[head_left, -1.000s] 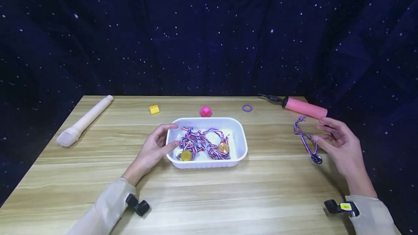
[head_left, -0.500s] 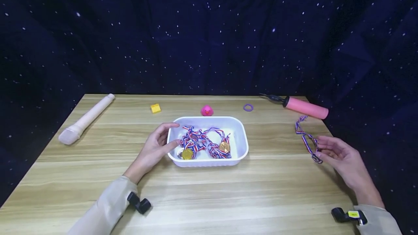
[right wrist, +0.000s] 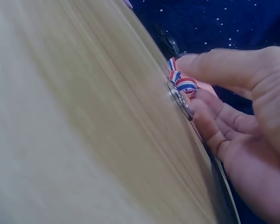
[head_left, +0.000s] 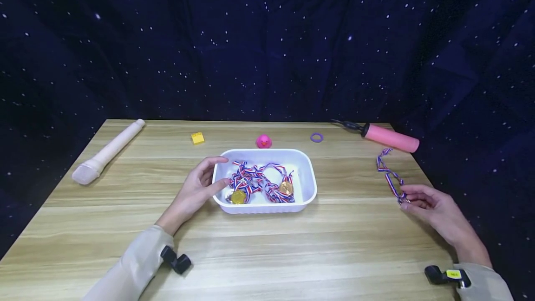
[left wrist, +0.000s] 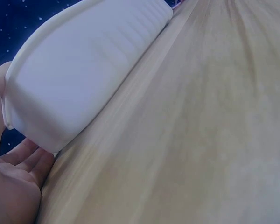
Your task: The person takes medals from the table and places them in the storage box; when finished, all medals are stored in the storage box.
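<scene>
A white plastic bin (head_left: 312, 194) stands mid-table with several medals (head_left: 286, 188) on red, white and blue ribbons heaped inside. My left hand (head_left: 194, 194) grips its left end, thumb and index finger over the rim; the left wrist view has the other fingers low beside the bin wall (left wrist: 79, 70). On the right, my right hand (head_left: 432, 210) holds a silvery medal (right wrist: 179, 100) between curled fingers and thumb, close to the tabletop. Its striped ribbon (head_left: 388, 175) trails away across the table. The fingers partly cover this medal.
Along the back lie a pale microphone (head_left: 110, 152), a yellow toy brick (head_left: 198, 138), a pink rubber duck (head_left: 264, 141), a purple ring (head_left: 316, 137) and a pink hand pump (head_left: 390, 137). A starry dark cloth (head_left: 267, 45) hangs behind the table.
My right hand has come lower and nearer to me, from above the ribbon down to the medal, and its fingers have closed together. The left hand and the bin have stayed put.
</scene>
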Demonstrator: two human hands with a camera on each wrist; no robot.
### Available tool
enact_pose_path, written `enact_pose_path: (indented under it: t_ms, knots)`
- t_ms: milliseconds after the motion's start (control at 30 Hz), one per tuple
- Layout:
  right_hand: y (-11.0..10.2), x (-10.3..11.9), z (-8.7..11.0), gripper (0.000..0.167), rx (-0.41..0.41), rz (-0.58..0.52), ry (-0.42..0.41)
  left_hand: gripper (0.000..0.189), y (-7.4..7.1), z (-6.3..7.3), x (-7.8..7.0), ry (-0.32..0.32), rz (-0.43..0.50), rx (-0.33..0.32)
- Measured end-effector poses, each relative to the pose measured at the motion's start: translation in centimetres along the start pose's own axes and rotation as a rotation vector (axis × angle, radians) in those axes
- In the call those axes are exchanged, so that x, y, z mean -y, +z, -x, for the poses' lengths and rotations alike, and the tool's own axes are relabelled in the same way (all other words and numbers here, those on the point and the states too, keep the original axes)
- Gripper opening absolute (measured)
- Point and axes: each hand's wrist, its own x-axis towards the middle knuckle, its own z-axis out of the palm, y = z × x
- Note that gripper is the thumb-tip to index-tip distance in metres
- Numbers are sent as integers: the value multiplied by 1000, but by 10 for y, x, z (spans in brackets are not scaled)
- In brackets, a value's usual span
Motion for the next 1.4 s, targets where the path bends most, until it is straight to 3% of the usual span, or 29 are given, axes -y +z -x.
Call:
enact_pose_path:
  t_ms: [267, 367, 567, 833, 1100, 1400]
  knots:
    - [3, 3, 1, 40, -31, 253, 50, 58, 0, -1, -1, 6, -6, -2]
    - [4, 4, 1, 38, -32, 292, 66, 58, 0, -1, 0, 4, -1, -2]
    - [6, 6, 1, 39, -44, 300, 34, 57, 0, 0, 0, -1, 2, 0]
    - [7, 7, 4, 35, -47, 281, 85, 57, 0, 0, 0, 5, -3, 1]
    - [9, 8, 0, 20, -90, 180, 28, 57, 0, 0, 0, 5, 1, 1]
    - [22, 19, -4, 21, -114, 148, -32, 57, -1, 1, 1, 7, 0, 3]
